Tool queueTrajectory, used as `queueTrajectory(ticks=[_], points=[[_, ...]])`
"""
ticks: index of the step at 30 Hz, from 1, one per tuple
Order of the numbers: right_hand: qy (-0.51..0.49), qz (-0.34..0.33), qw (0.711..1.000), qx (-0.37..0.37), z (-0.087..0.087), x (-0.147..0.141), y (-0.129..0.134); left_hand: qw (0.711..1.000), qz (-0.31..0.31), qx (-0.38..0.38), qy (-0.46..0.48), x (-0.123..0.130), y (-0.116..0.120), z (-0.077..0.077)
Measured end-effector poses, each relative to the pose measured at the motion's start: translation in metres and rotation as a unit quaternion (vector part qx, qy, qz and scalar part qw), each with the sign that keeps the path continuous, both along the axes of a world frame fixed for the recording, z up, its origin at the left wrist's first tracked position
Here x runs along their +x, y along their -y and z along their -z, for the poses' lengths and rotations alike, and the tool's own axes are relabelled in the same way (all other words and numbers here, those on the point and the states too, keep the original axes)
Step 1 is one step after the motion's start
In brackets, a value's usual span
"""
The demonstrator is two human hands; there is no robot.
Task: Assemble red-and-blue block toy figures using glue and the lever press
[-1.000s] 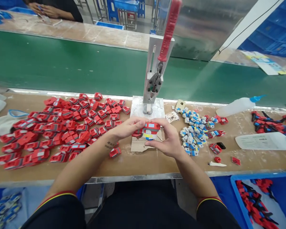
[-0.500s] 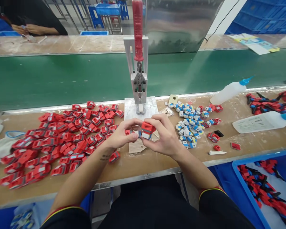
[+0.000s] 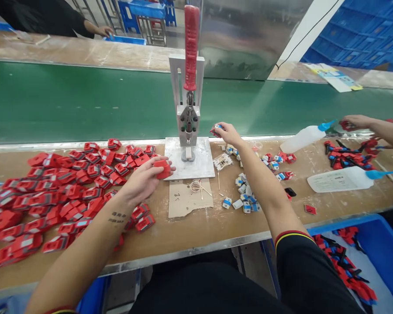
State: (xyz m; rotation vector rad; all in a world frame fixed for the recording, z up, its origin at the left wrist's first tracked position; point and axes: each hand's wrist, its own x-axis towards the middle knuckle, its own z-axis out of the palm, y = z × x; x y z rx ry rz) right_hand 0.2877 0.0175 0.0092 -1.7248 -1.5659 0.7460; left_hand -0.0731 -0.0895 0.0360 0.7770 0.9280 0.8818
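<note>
My left hand is closed around a red plastic part beside the heap of red and grey parts. Farther out, over the near edge of the green belt, my right hand pinches a small red, white and blue piece. Between the hands stands a toggle clamp press with a red handle on a pale metal base plate. White and blue pieces lie under my right forearm, which hides some of them.
Cardboard with cotton swabs lies before the press. Two glue bottles rest at the right near red and black parts. A blue bin stands at lower right. Another person's hand reaches in from the right; someone sits across the belt.
My hands have parted: the left went left with the red part, the right forward and up with the small piece. Another person's hand has come in at the right.
</note>
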Motion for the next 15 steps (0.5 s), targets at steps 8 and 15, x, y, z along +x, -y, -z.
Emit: queueTrajectory(ticks=[8,15], points=[[0.112,-0.072,0.99,-0.04,0.015,0.015,-0.043,0.984,-0.024,0.147,-0.096,0.02,-0.042,0.021],[0.063,-0.036,0.963,0.258,-0.031,0.014,-0.028,0.939,0.054,0.277,-0.198,0.037,-0.08,0.04]])
